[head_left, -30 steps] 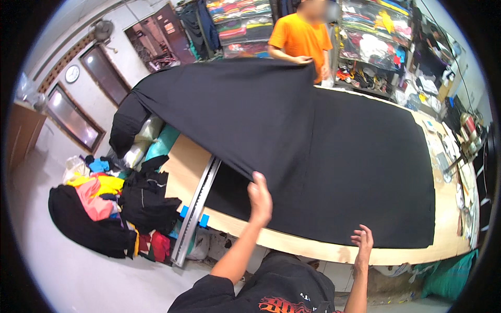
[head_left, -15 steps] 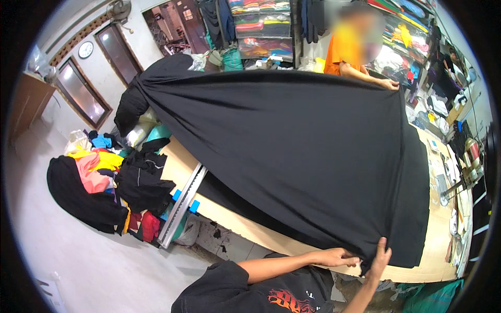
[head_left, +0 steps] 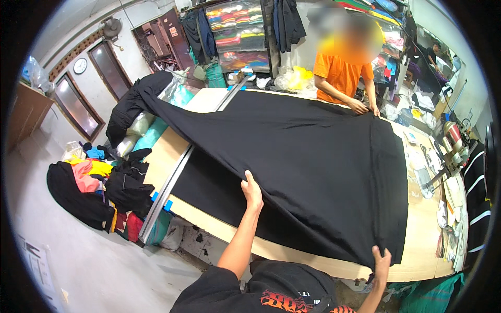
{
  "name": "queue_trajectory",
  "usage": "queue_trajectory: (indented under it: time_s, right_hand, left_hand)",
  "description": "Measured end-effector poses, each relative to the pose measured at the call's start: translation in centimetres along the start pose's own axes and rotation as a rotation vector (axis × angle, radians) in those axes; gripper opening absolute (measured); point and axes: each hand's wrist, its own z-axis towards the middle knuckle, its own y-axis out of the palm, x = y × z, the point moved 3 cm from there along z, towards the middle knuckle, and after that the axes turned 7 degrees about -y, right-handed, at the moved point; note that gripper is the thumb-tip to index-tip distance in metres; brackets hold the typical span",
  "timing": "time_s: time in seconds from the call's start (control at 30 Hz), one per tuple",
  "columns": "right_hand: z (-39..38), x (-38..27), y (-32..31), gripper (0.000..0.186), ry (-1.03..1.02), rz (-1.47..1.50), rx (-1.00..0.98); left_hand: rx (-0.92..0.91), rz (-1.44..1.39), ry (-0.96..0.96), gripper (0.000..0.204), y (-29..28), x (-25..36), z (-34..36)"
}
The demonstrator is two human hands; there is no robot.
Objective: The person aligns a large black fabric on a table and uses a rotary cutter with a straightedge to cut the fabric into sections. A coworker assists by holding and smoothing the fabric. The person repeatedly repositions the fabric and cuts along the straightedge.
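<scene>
A large sheet of black fabric [head_left: 308,172] lies draped over the long table, its far left end gathered into a bunch. My left hand [head_left: 252,194] is closed on the near edge of the fabric, partway along, with the thumb up. At the near right corner, my right hand [head_left: 381,262] grips the fabric; some of its fingers are hidden behind the hand. Across the table, a person in an orange shirt [head_left: 334,73] has both hands on the fabric's far right corner. A darker black layer [head_left: 209,185] lies flat under the lifted edge.
A metal rail with blue clamps [head_left: 166,194] crosses the light wooden table [head_left: 229,240] on the left. Beyond it sits a heap of coloured clothes [head_left: 94,177]. A cutting machine [head_left: 453,141] and paper strips occupy the right end. Shelves of folded cloth [head_left: 240,39] stand behind.
My left hand has moved from beside my right hand, leftward and farther along the fabric edge. The billowing fabric has sunk toward the table. The other person now has both hands visible on their corner.
</scene>
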Motion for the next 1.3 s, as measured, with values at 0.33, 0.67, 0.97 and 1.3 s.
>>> queue_trajectory:
  time_s: [0.33, 0.67, 0.97, 1.3]
  right_hand:
    - [4.6, 4.7, 1.7, 0.072, -0.056, -0.595, -0.054]
    - [7.4, 9.6, -4.7, 0.062, 0.117, -0.277, 0.259]
    - [8.2, 13.9, -6.2, 0.053, -0.032, 0.311, 0.453]
    - [10.0, 13.9, -8.7, 0.068, -0.115, 0.865, 0.717]
  left_hand:
    - [-0.462, 0.572, 0.148, 0.078, 3.3, -6.0, -22.5]
    - [-0.23, 0.377, -0.189, 0.06, 0.0, -7.0, -15.8]
    - [0.004, 0.191, -0.378, 0.056, -3.7, -18.3, -7.7]
    - [-0.072, -0.111, 0.025, 0.077, 4.6, -8.2, -7.9]
